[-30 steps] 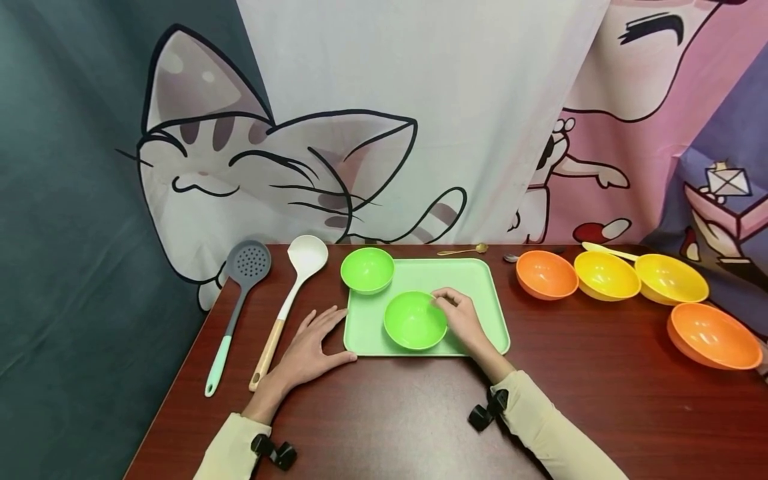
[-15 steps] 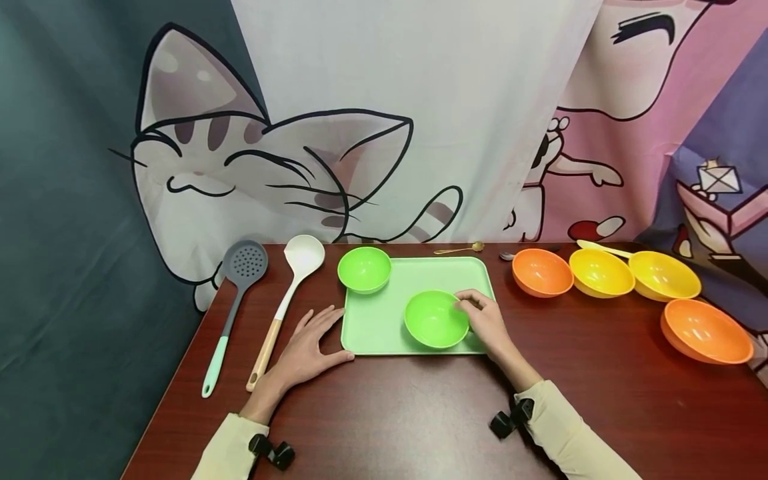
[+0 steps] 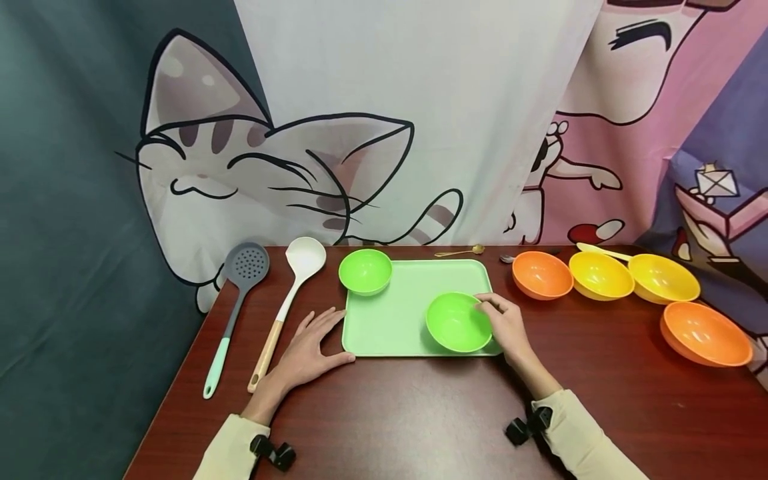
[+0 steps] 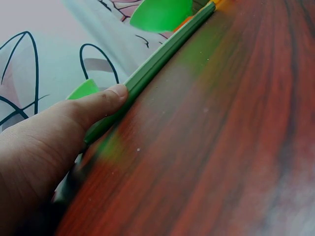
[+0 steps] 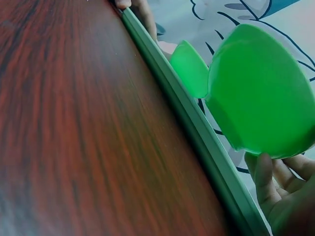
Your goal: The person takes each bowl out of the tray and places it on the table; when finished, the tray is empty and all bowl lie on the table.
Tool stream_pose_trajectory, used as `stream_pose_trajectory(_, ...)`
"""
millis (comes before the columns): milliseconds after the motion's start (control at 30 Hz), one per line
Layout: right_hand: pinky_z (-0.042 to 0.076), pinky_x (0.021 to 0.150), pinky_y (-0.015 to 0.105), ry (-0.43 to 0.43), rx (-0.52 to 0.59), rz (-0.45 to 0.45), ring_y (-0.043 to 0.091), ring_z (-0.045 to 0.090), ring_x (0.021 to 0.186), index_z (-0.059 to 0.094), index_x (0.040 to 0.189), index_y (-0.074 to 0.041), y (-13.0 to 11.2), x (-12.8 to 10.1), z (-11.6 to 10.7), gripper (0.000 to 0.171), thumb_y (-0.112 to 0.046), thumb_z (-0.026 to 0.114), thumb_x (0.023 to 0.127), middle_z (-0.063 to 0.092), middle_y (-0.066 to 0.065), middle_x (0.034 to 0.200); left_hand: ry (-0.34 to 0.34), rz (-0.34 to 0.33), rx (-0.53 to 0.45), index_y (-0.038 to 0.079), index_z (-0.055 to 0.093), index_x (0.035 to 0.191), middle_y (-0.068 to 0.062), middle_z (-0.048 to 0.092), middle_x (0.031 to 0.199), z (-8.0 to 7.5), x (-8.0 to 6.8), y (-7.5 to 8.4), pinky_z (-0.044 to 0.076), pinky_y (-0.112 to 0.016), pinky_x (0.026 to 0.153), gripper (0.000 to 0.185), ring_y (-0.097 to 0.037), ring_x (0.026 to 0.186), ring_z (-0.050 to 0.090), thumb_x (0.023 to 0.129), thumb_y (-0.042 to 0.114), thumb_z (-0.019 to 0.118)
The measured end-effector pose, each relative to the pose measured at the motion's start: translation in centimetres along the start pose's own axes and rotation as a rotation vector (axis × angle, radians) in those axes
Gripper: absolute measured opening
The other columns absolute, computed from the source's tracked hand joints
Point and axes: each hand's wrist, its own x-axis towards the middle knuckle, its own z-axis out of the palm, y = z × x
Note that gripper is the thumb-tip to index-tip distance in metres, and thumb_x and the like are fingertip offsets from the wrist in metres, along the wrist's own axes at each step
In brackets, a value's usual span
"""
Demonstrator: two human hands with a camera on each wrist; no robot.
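Note:
My right hand (image 3: 507,327) pinches the right rim of a light green bowl (image 3: 457,327) over the right part of a pale green rectangular tray (image 3: 384,327). In the right wrist view, thumb and fingers (image 5: 266,177) hold the bowl's edge, and backdrop shows between bowl and tray edge. A second green bowl (image 3: 365,272) sits at the tray's back left corner. My left hand (image 3: 312,347) lies spread at the tray's front left corner, its thumb touching the front edge. The left wrist view shows that thumb (image 4: 110,97) against the tray's side.
Left of the tray lie a grey slotted skimmer (image 3: 239,293) and a white ladle (image 3: 294,287). Behind it is a small gold spoon (image 3: 462,252). To the right stand orange (image 3: 543,275) and yellow bowls (image 3: 602,275), with a larger orange bowl (image 3: 706,333) nearer. A printed curtain (image 3: 480,100) hangs behind.
My right hand has carried the green bowl from the tray's middle to its right side. The left hand has stayed at the tray's corner, and the other bowl has not moved.

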Motion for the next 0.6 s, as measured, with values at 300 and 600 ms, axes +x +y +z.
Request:
stream_pose_trajectory(300, 0.048, 0.069, 0.014, 0.150, 0.161, -0.031, 0.001, 0.058, 0.081, 0.071, 0.107, 0.005, 0.9, -0.6, -1.7, 0.021, -0.005, 0.058, 0.094, 0.067, -0.021, 0.085, 0.017, 0.017, -0.004, 0.021, 0.042, 0.153, -0.003, 0.046, 0.155, 0.1, 0.0, -0.1, 0.014, -0.055, 0.124, 0.089, -0.026, 0.149, 0.034, 0.081, 0.063, 0.072)
stream_pose_trajectory(600, 0.049, 0.065, 0.013, 0.210, 0.266, 0.019, 0.002, 0.059, 0.077, 0.074, 0.097, -0.007, 1.8, -1.3, -4.0, 0.017, -0.005, 0.057, 0.094, 0.069, -0.019, 0.085, 0.009, 0.009, 0.001, 0.023, 0.040, 0.154, -0.003, 0.044, 0.156, 0.0, 0.0, -0.3, 0.013, -0.053, 0.125, 0.090, -0.024, 0.150, 0.033, 0.081, 0.067, 0.069)
